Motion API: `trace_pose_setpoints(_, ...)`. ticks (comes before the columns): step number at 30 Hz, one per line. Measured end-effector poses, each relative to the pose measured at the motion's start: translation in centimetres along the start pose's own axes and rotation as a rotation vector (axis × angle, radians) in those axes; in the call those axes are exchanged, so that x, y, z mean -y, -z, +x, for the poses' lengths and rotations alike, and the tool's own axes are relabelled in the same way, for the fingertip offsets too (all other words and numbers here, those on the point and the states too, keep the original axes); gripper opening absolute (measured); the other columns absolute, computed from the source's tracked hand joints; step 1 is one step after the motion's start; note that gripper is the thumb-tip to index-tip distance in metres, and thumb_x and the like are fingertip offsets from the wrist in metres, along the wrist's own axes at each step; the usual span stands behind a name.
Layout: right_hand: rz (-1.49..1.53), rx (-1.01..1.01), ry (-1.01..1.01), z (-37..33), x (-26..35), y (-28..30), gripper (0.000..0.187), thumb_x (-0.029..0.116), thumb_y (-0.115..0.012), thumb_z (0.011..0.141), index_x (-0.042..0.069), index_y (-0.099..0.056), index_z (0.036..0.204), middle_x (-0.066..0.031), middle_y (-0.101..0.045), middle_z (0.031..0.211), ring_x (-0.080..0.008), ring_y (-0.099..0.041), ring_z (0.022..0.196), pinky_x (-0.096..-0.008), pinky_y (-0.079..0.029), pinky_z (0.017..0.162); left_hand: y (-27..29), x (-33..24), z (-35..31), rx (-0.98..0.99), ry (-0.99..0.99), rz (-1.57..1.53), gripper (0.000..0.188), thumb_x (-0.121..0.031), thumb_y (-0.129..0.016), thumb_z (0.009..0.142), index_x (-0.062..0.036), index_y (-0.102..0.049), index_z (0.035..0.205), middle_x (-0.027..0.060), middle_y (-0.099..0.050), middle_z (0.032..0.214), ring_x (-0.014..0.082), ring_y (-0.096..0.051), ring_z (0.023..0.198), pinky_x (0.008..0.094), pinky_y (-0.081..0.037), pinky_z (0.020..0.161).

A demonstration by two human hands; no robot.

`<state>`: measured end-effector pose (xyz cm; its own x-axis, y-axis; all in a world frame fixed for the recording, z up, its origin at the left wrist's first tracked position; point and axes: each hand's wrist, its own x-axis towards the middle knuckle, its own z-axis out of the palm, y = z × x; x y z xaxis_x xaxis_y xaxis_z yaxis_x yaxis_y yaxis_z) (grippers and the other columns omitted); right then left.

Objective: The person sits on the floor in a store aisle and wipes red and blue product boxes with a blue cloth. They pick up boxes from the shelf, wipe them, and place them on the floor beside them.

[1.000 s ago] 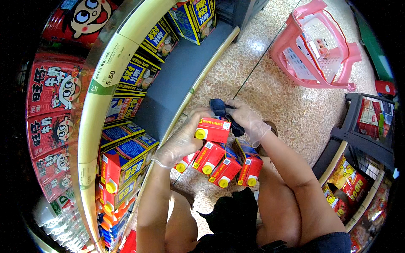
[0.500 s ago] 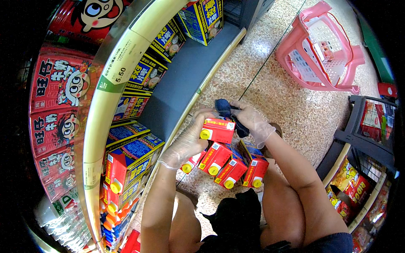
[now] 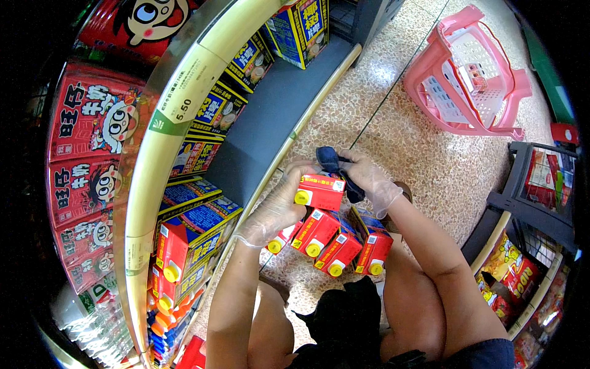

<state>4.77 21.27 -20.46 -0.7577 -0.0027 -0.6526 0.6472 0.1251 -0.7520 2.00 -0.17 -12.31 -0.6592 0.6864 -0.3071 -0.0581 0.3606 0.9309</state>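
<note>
My left hand (image 3: 279, 206), in a clear plastic glove, is closed around a drink carton (image 3: 322, 194) with a red top and a yellow cap. Just beyond the carton, my right hand (image 3: 367, 174), also gloved, grips a dark blue cloth (image 3: 328, 160), which is bunched against the carton's far side. Some of the left fingertips are hidden behind the carton and cloth. Below my hands, several similar cartons (image 3: 343, 251) with yellow caps stand close together on the floor, between my knees.
To the left is a shelf (image 3: 255, 129) holding blue and yellow cartons (image 3: 203, 215), with red milk packs (image 3: 89, 126) on the level above. A pink plastic basket (image 3: 424, 104) rests on the speckled floor at the far right. Nearer on the right, a dark rack (image 3: 510, 209) holds snack bags (image 3: 513, 267).
The whole view has shifted very slightly. Both hands keep the same hold on the carton and the cloth, and the cartons on the floor stay in place.
</note>
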Motion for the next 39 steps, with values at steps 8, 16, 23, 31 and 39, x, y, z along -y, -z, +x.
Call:
trace_pose_setpoints(8,-0.067,-0.047,0.09,0.9,-1.8,0.3,0.036,0.017,-0.057,0.09,0.005,-0.061,0.123,-0.0132,-0.07,0.092,-0.0169,-0.066,0.07,-0.0316,-0.053,0.059,0.0,-0.2,0.3,0.01,-0.019,0.035,0.067,0.018,-0.058,0.064,-0.0075,-0.043,0.124,0.0148,-0.038,0.137,0.0309,-0.033,0.136,0.0352,-0.025,0.114)
trace_pose_setpoints(16,-0.008,0.024,0.007,-0.5,0.8,0.0,0.038,0.017,-0.056,0.091,0.003,-0.059,0.126,-0.0122,-0.069,0.096,-0.0168,-0.065,0.076,-0.0304,-0.053,0.067,0.1,-0.5,-0.2,0.011,0.03,-0.033,0.068,0.018,-0.056,0.065,-0.0105,-0.043,0.125,0.0131,-0.036,0.143,0.028,-0.03,0.139,0.0342,-0.023,0.115)
trace_pose_setpoints(23,-0.022,0.044,-0.044,0.2,0.2,0.1,0.038,0.014,-0.053,0.093,-0.001,-0.056,0.128,-0.0119,-0.067,0.108,-0.015,-0.064,0.093,-0.0272,-0.051,0.085,0.1,-0.5,-0.2,-0.004,0.023,-0.03,0.066,0.019,-0.056,0.065,-0.0103,-0.044,0.124,0.0128,-0.037,0.141,0.0277,-0.032,0.138,0.0343,-0.024,0.114)
trace_pose_setpoints(31,-0.077,-0.011,0.072,1.0,-1.4,-0.1,0.038,0.016,-0.055,0.091,0.006,-0.058,0.128,-0.0147,-0.07,0.092,-0.0192,-0.067,0.072,-0.0324,-0.054,0.065,0.2,0.2,0.0,0.007,0.01,0.013,0.066,0.02,-0.053,0.065,-0.0078,-0.043,0.124,0.0126,-0.038,0.14,0.0268,-0.033,0.137,0.0341,-0.025,0.114)
trace_pose_setpoints(39,0.007,0.022,-0.003,0.4,-0.3,-0.1,0.037,0.016,-0.057,0.09,0.006,-0.06,0.126,-0.0118,-0.07,0.09,-0.0165,-0.066,0.07,-0.0304,-0.053,0.061,0.2,-0.1,-0.1,-0.004,-0.047,-0.017,0.066,0.017,-0.059,0.063,-0.0061,-0.043,0.123,0.015,-0.041,0.131,0.0316,-0.036,0.133,0.0348,-0.026,0.113)
